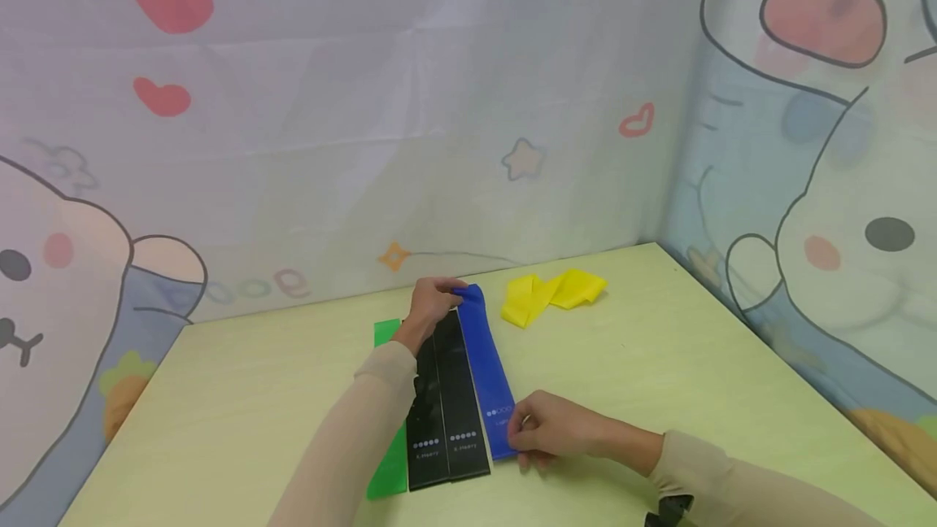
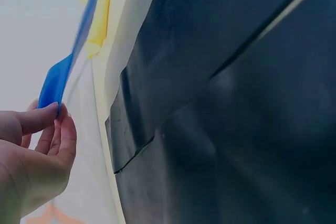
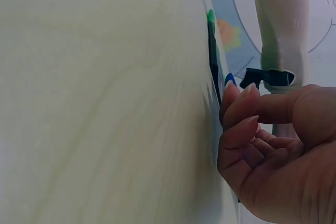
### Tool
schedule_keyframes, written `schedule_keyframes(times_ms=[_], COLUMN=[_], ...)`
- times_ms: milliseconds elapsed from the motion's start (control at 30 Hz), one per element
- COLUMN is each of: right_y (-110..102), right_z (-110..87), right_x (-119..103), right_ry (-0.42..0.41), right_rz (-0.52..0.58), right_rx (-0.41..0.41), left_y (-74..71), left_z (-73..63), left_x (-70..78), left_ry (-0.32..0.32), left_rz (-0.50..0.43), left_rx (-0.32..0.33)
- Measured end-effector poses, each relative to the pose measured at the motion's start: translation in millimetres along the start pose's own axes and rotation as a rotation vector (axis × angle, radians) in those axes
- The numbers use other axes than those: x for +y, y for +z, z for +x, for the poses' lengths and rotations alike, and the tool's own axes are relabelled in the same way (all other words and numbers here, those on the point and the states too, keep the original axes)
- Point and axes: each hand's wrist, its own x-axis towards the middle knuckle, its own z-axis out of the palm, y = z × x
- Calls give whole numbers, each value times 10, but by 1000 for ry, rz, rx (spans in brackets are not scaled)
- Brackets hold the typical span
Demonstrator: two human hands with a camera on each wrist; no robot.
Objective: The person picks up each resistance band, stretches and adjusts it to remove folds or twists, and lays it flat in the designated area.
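A blue resistance band (image 1: 486, 364) stretches lengthwise beside two black resistance bands. At its far end my left hand (image 1: 432, 303) pinches it; the left wrist view shows that end of the blue band (image 2: 55, 82) lifted between thumb and fingers. My right hand (image 1: 552, 425) pinches the near right corner, by the printed dots. In the right wrist view only a small blue tip shows at the fingertips. The left black band (image 1: 427, 429) and the right black band (image 1: 461, 397) lie flat side by side, with white dots and lettering near their front ends.
A green band (image 1: 388, 462) lies left of the black ones, partly hidden by my left forearm. Loosely folded, a yellow band (image 1: 542, 299) rests at the back right. The pale wooden table (image 1: 703, 364) meets printed cloth walls (image 1: 329, 145) at the back and right.
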Motion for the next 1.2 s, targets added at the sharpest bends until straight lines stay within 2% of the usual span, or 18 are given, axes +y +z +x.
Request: schedule_keyframes(times_ms=[300, 500, 833, 1200], right_y=[11, 13, 37, 9], right_z=[16, 1, 19, 46], right_x=[11, -10, -45, -31], right_ry=[11, 1, 11, 54], right_rz=[-47, -57, -73, -8], right_rx=[-17, -24, -33, -85], left_y=[-17, -45, -47, -25], left_z=[-2, -14, -28, -54], left_x=[-17, -31, -34, -63], left_ry=[-5, -21, -55, -64], left_rz=[21, 47, -49, -15], left_rx=[-11, -67, -169, -233])
